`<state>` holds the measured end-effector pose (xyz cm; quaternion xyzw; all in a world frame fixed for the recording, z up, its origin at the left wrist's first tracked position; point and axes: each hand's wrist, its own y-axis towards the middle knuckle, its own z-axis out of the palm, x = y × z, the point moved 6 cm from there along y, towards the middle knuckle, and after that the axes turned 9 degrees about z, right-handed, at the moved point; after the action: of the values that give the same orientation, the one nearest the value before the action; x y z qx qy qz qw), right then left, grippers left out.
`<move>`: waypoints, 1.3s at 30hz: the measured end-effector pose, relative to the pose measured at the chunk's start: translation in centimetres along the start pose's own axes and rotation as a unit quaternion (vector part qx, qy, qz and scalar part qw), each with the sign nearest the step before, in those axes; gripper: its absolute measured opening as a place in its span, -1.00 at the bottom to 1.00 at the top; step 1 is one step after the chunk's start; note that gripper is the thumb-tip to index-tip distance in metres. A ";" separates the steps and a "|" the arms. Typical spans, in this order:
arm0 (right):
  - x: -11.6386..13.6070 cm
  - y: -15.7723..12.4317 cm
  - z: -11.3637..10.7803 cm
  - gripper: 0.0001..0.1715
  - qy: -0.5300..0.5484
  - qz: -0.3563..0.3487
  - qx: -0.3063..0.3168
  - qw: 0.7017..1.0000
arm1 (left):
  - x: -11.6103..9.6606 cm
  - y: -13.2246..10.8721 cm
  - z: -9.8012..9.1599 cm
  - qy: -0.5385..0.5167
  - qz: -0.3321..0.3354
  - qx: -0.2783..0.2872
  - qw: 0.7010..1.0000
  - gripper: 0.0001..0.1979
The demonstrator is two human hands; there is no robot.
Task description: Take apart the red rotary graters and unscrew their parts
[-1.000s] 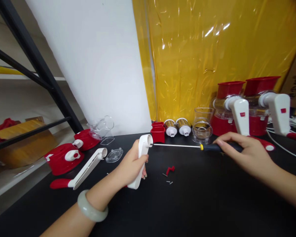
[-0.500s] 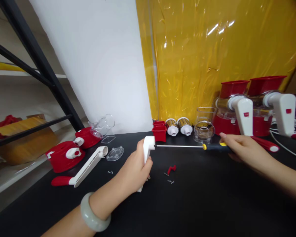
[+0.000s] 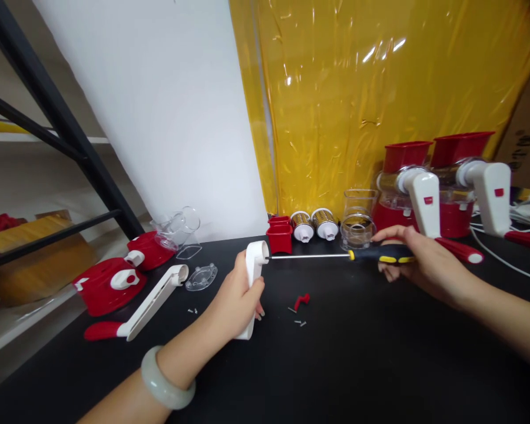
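My left hand [image 3: 232, 294] is wrapped round a white plastic crank handle part [image 3: 255, 265], held upright above the black table. My right hand [image 3: 417, 265] holds a screwdriver [image 3: 375, 255] by the rear of its dark blue and yellow handle, the index finger lifted off it. The level steel shaft points left, its tip at the round collar on top of the white part. Whether the tip sits in a screw is hidden. Below, between the hands, lie a small red clip [image 3: 301, 301] and several loose screws [image 3: 300, 323].
At the left are a second white crank with red grip [image 3: 154, 303], red bases [image 3: 110, 285] and a clear disc [image 3: 202, 277]. Behind stand red boxes [image 3: 279, 237], metal grater drums [image 3: 302, 225] and a clear housing [image 3: 357, 229]. Assembled red and white graters [image 3: 425, 200] stand at the right.
My right hand's fingers have loosened and spread on the screwdriver handle, showing more of it. The whole view has shifted slightly; the tip stays at the white part's collar.
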<state>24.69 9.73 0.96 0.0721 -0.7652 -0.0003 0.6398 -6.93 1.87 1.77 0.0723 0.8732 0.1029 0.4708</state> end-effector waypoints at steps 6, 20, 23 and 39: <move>-0.8 0.1 0.1 -0.43 -0.050 0.043 0.003 0.998 | -1.4 -0.3 -0.9 0.130 0.068 -0.020 0.989 -0.52; 0.8 -0.6 -0.3 -0.41 0.175 -0.031 -0.015 0.984 | 0.1 0.0 -0.5 0.019 0.031 -0.021 0.999 -0.53; 0.9 -0.5 0.0 -0.46 0.200 -0.025 0.019 0.979 | 0.2 -0.1 -0.4 0.016 0.028 -0.017 0.999 -0.53; 1.0 -0.8 -0.3 -0.43 0.159 -0.036 0.036 0.986 | 0.9 0.3 -0.5 -0.006 0.002 -0.009 1.000 -0.60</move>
<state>24.90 8.85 1.93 0.1215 -0.6501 0.0158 0.7499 -7.88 2.34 1.37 0.0700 0.8691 0.1112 0.4768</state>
